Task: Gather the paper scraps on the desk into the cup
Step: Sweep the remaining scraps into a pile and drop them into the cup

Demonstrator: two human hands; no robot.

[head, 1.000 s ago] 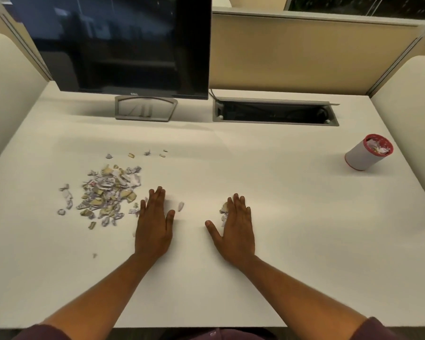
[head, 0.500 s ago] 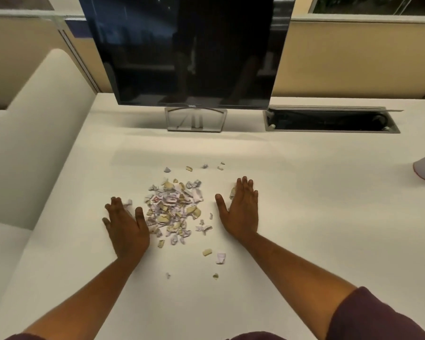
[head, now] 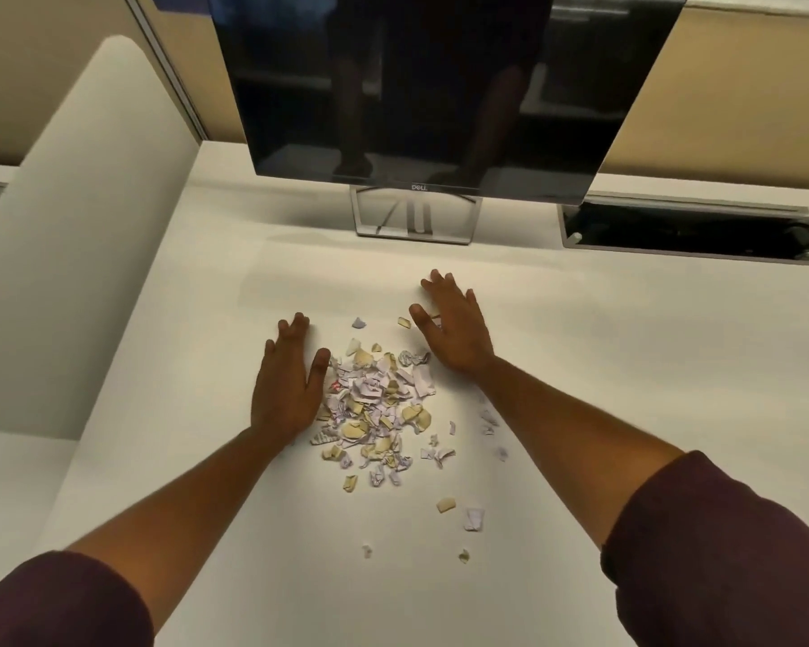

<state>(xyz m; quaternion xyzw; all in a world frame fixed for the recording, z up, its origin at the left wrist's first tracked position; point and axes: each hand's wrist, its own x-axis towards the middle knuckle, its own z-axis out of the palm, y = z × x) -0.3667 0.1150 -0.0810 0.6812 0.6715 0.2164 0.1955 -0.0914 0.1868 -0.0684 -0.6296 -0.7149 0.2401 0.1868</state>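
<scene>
White and tan paper scraps [head: 377, 403] lie heaped between the flat, spread left hand [head: 287, 384] and right hand [head: 454, 325], left palm touching

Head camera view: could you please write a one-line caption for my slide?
Both hands, left and right, lie flat on the white desk, flanking a pile of paper scraps before a dark monitor.

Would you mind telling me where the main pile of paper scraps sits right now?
In the head view, the pile of paper scraps lies mid-desk between the left hand and right hand, in front of the monitor stand.
</scene>
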